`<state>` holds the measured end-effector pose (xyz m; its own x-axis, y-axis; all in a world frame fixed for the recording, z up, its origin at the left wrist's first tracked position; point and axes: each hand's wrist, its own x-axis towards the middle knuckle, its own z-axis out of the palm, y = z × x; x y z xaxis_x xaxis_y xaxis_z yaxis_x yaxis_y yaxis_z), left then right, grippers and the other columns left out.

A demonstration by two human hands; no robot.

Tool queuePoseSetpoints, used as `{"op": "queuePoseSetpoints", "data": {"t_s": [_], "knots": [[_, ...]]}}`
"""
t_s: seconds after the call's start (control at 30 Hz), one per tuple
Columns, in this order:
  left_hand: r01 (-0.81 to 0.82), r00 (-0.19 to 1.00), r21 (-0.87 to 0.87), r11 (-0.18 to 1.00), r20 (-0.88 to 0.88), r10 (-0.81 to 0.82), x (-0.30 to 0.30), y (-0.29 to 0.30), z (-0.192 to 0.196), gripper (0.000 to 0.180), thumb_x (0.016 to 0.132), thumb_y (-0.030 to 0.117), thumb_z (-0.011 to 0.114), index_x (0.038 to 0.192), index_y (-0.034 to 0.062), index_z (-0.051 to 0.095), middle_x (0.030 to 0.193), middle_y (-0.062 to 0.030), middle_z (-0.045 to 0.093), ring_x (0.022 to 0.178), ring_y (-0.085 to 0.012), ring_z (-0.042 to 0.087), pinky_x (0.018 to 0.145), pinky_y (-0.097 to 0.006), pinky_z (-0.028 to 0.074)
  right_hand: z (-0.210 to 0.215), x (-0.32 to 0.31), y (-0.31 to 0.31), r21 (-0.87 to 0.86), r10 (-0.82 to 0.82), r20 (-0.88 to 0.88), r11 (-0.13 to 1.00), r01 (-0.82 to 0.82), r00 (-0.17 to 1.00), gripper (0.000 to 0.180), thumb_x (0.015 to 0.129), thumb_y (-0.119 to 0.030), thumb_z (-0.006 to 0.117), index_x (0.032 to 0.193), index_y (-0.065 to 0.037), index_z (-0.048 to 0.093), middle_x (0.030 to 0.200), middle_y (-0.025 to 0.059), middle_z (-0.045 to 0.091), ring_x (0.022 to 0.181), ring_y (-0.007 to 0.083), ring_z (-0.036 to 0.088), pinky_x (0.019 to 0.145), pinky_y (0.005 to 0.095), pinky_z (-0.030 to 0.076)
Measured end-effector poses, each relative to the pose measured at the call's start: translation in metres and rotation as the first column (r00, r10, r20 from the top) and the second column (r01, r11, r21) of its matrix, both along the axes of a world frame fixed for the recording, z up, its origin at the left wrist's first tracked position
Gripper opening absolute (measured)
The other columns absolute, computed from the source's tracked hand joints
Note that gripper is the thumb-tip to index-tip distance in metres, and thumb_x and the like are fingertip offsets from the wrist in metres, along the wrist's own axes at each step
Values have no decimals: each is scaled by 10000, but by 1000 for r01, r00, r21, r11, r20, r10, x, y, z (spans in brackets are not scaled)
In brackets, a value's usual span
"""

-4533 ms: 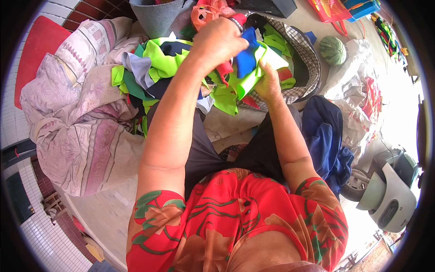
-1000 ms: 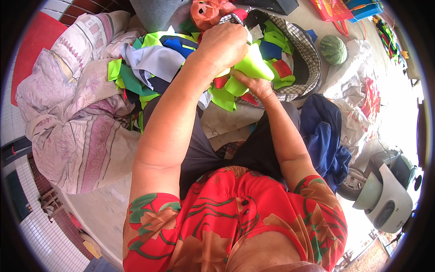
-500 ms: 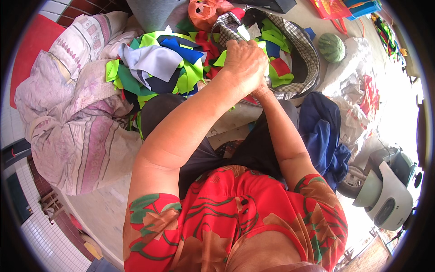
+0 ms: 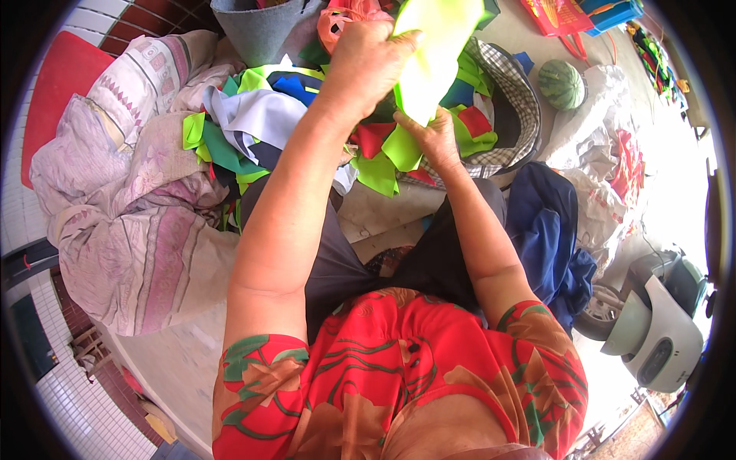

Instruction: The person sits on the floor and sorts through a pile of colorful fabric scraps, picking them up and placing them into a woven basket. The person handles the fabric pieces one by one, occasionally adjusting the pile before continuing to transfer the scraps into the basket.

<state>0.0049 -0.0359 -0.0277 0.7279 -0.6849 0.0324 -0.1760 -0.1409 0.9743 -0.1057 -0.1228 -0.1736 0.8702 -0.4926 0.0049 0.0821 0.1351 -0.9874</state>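
Observation:
My left hand point(image 4: 369, 65) is raised over the heap, its thumb and fingers closed on the edge of a bright yellow-green fabric piece point(image 4: 438, 54). Lower down and to the right, my right hand point(image 4: 435, 140) pinches the bottom end of that piece. The cloth spans the space between the hands and covers part of the checked-lined basket point(image 4: 527, 115) behind it. More yellow-green scraps point(image 4: 378, 175) hang just below, beside my right hand. To the left lies a heap of scraps, with a pale grey-white piece point(image 4: 257, 115) on top and a dark green one point(image 4: 224, 146).
A grey bucket point(image 4: 261, 34) and an orange-red plastic bag point(image 4: 337, 23) stand behind the heap. A watermelon point(image 4: 561, 83) lies right of the basket, near a white plastic sack point(image 4: 602, 146). Patterned bedding point(image 4: 146, 230) fills the left, dark blue cloth point(image 4: 543, 222) the right.
My hands were together over the basket's near side. My left hand has moved up and left, and the yellow-green piece now shows spread between both hands. Scraps now hang below my right hand.

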Motion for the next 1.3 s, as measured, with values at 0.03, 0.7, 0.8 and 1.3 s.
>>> {"op": "queuePoseSetpoints", "data": {"t_s": [0.03, 0.7, 0.8, 1.3], "knots": [[20, 982, -125, 992, -184, -42, 0, 4, 5, 293, 877, 179, 590, 1041, -63, 600, 937, -98, 660, 790, -111, 628, 713, -239, 498, -1, 1, -2, 175, -34, -22, 984, 37, 999, 202, 766, -30, 691, 961, -43, 638, 866, 16, 659, 728, 83, 599, 634, 255, 489], [83, 986, -18, 996, -141, -84, 8, 22, 16, 456, 785, -44, 464, 1235, 15, 508, 1045, -64, 625, 873, -119, 611, 754, -251, 495, 8, 0, -23, 404, -237, 199, 904, 141, 951, 483, 845, -240, 588, 1258, -43, 431, 831, 70, 594, 870, 176, 560, 843, 315, 433], [68, 998, 80, 994, -24, -66, 15, 21, 6, 488, 760, -62, 440, 1236, 17, 512, 1041, -64, 623, 873, -120, 598, 753, -241, 476, 6, 2, -23, 473, -210, 203, 876, 92, 956, 531, 832, -208, 625, 1295, -71, 404, 881, 64, 596, 878, 166, 561, 842, 321, 432], [-173, 758, 491, 854, 620, -203, -5, 12, -2, 244, 746, 18, 481, 941, 71, 618, 795, -225, 616, 775, -382, 608, 685, -474, 462, 3, 2, -28, 620, 4, 508, 692, -369, 861, 684, 744, -55, 718, 1333, -103, 373, 1099, 84, 580, 1070, 232, 540, 994, 395, 381]]}}
